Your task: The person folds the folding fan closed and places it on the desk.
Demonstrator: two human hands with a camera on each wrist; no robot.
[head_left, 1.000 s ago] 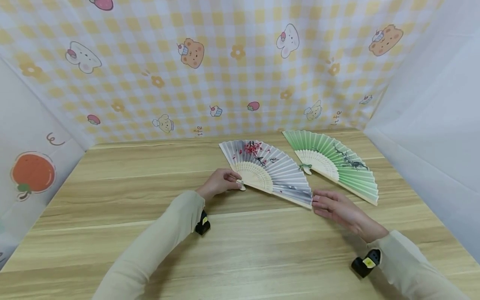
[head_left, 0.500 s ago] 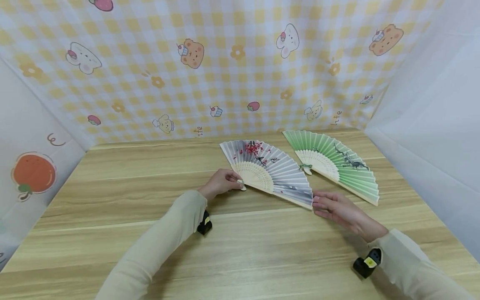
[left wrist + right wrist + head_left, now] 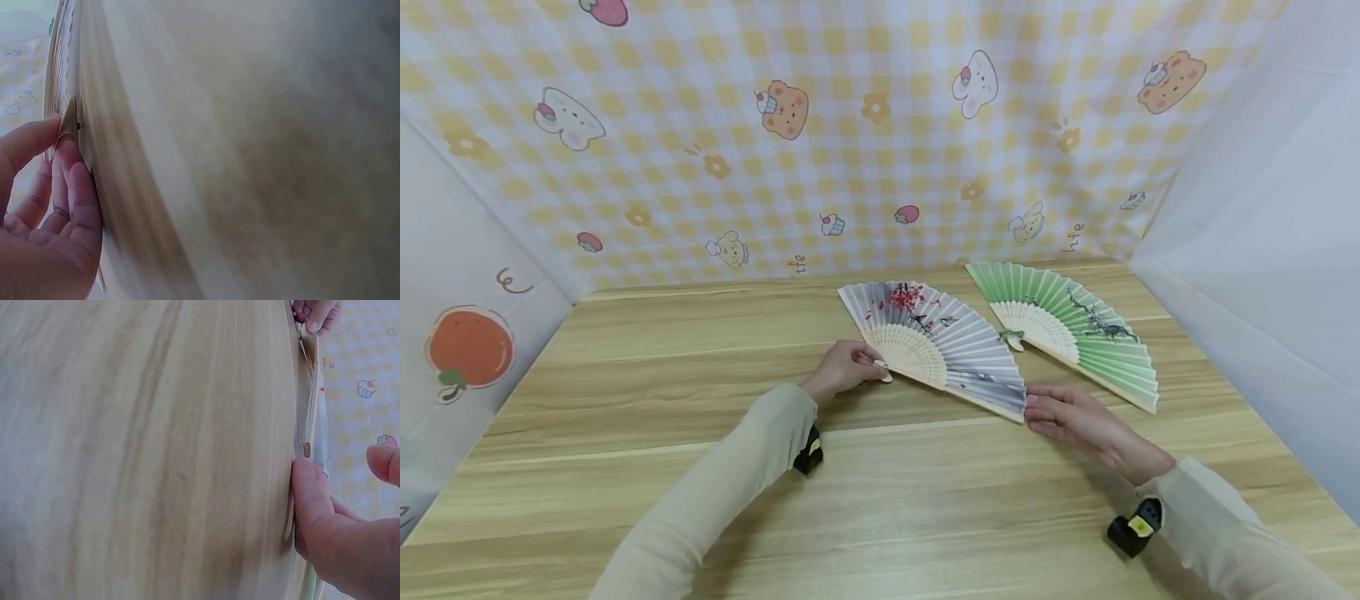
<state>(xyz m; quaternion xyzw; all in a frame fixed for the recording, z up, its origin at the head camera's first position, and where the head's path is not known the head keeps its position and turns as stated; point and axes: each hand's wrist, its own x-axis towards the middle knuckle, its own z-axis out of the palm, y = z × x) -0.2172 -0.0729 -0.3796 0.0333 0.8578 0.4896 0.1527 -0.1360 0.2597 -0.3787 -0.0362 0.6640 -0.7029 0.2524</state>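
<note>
A folding fan [image 3: 958, 337], grey and white with red blossoms and pale pierced ribs, lies spread on the wooden table. My left hand [image 3: 844, 368] pinches its pivot end between thumb and fingers; the left wrist view has the same hand [image 3: 59, 206] at the ribs' base. At the fan's right tip, my right hand [image 3: 1086, 425] touches the end of the outer rib with its fingertips. In the right wrist view that hand [image 3: 337, 525] has its fingers extended and its thumb held apart from the fan.
A green folding fan [image 3: 1075, 325] with a dark branch pattern lies spread at the back right of the table [image 3: 880, 517], its pivot near the grey fan's edge. A yellow checked cloth [image 3: 880, 150] hangs behind the table, with white cloth [image 3: 1262, 208] at the right side.
Almost nothing differs. The grey fan's right tip has shifted very slightly toward the front; both hands keep their places at its pivot and tip.
</note>
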